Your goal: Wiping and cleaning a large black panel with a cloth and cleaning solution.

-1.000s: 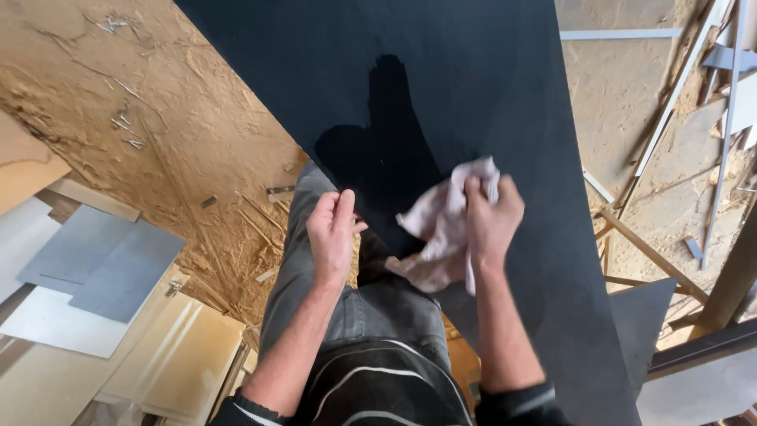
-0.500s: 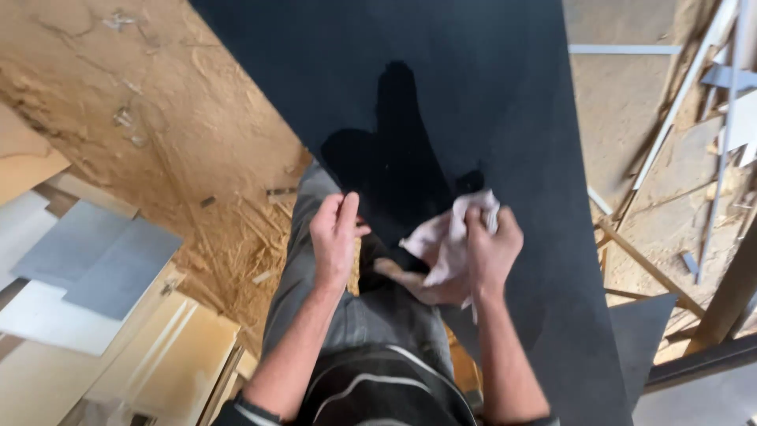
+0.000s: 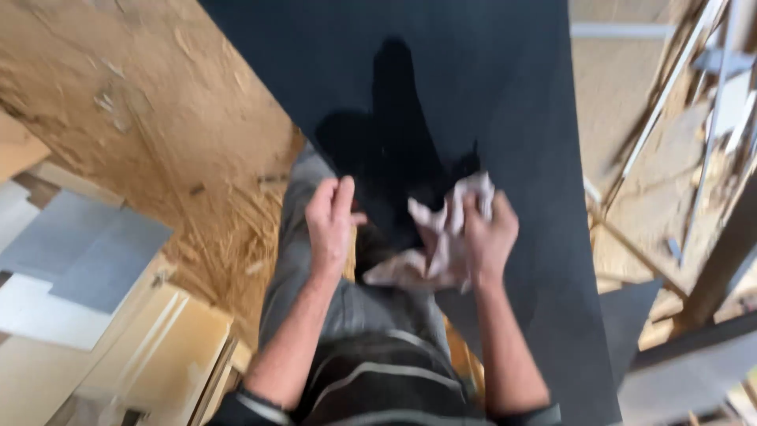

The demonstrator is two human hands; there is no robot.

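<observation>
Right hand [image 3: 489, 237] has slid lower, bunching crumpled rag [image 3: 441, 237]; left hand [image 3: 331, 217] grips smooth dark panel [image 3: 473, 79].

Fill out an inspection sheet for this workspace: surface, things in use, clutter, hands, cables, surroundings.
Surface: large dark panel, smooth, tilted toward the person, shadow across it.
Things in use: pale crumpled rag pressed on the panel.
Clutter: grey and white sheets stacked at left; wood strips and scraps at right.
Hands: left hand grips the panel's lower edge; right hand clutches the rag.
Cables: nothing seen.
Surroundings: chipboard sheet at left, splintered near the panel; wooden beam at right.
</observation>
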